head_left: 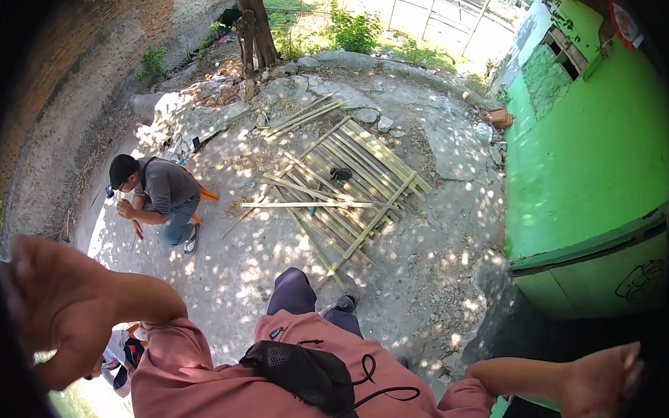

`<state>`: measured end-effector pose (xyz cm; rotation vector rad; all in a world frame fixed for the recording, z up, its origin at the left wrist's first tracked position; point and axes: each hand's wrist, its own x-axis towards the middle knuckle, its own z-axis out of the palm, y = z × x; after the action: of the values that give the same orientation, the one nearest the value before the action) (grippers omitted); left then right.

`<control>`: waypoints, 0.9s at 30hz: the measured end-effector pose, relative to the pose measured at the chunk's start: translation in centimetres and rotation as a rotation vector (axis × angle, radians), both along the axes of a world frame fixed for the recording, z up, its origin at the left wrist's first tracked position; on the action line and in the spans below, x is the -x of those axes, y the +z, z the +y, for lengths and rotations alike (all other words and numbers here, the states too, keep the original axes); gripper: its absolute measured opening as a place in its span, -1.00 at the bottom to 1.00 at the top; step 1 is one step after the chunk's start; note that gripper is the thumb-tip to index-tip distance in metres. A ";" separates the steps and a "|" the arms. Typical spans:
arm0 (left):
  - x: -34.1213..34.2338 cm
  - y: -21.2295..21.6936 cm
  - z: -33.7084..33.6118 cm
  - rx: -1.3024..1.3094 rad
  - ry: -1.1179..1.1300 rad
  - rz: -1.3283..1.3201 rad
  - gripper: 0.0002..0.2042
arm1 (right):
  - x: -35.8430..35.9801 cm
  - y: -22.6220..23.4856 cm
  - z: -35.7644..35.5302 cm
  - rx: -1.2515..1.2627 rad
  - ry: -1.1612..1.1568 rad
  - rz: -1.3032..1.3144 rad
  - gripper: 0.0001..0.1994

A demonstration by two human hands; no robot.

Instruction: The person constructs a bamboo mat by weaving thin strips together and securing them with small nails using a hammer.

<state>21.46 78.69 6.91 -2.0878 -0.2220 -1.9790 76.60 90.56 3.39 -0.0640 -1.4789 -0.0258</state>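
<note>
My left hand (62,310) is raised at the left edge of the head view, bent at the wrist. Its fingers run into the dark rim, so their pose is hidden. Out at the lower right, my right hand (599,388) is held away from my body with its fingers curled in, and nothing shows in it. Neither hand touches the panel of bamboo slats (362,162) that lies on the ground in front of me. Loose slats (309,205) cross its near left part. A small black item (341,174), its kind unclear, rests on the panel.
A person (162,192) sits on an orange stool (208,194) to the left. Part of another person (115,360) shows beneath my left arm. A green wall (594,159) stands on the right. Bamboo poles (306,118) and a tree trunk (257,29) are farther off.
</note>
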 end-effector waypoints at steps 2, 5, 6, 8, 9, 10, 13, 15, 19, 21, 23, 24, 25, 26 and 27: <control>-0.4 -13.3 6.4 0.574 0.244 -0.422 -0.73 | -2.7 -10.1 7.0 0.599 -0.094 0.092 -0.49; 0.3 -31.6 9.0 1.547 0.601 -0.646 -0.81 | -1.5 -32.9 13.3 1.696 -0.233 -0.007 -0.56; 0.0 -39.9 9.5 1.631 0.643 -0.557 -0.83 | -6.9 -45.5 13.3 1.757 -0.307 -0.119 -0.55; -1.1 -52.6 7.1 1.848 0.791 -0.280 -0.78 | -9.1 -57.2 8.4 1.968 -0.215 -0.552 -0.60; -2.6 -56.9 6.4 1.981 0.782 -0.208 -0.73 | -10.9 -60.3 5.4 2.018 -0.151 -0.747 -0.61; -4.9 -61.2 7.2 2.088 0.729 -0.139 -0.67 | -14.8 -62.6 3.2 2.121 -0.169 -0.902 -0.60; 2.2 -71.3 -5.6 2.229 0.966 -0.083 -0.54 | -4.6 -65.7 -1.8 2.903 0.166 -0.859 -0.64; 1.2 -73.6 -5.1 2.469 0.780 -0.163 -0.51 | -5.7 -64.0 -2.9 3.040 0.050 -0.816 -0.66; 3.4 -75.8 2.2 2.789 0.491 -0.340 -0.54 | -8.2 -66.3 1.3 2.985 -0.171 -0.655 -0.68; 6.8 -77.8 10.5 2.459 0.527 -0.036 -0.56 | -9.3 -68.7 6.5 2.802 -0.206 -0.449 -0.67; 10.8 -76.1 15.3 2.403 0.516 -0.054 -0.63 | -4.3 -67.4 11.3 2.770 -0.146 -0.354 -0.65; 11.7 -74.3 18.8 2.654 0.397 -0.393 -0.71 | -1.5 -65.6 13.7 2.767 -0.135 -0.308 -0.64; 12.6 -72.8 22.9 2.612 0.388 -0.449 -0.74 | 0.8 -64.3 15.9 2.734 -0.132 -0.321 -0.62; 13.8 -71.6 27.0 2.556 0.355 -0.481 -0.68 | 3.3 -63.4 18.5 2.689 -0.119 -0.334 -0.61; 14.5 -70.6 31.3 2.435 0.424 -0.331 -0.63 | 5.3 -62.9 21.6 2.632 -0.112 -0.344 -0.59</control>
<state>6.92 109.97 -63.71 -1.2400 -3.9140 -1.0731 71.28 112.12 -59.47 -2.2441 -0.7997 1.8452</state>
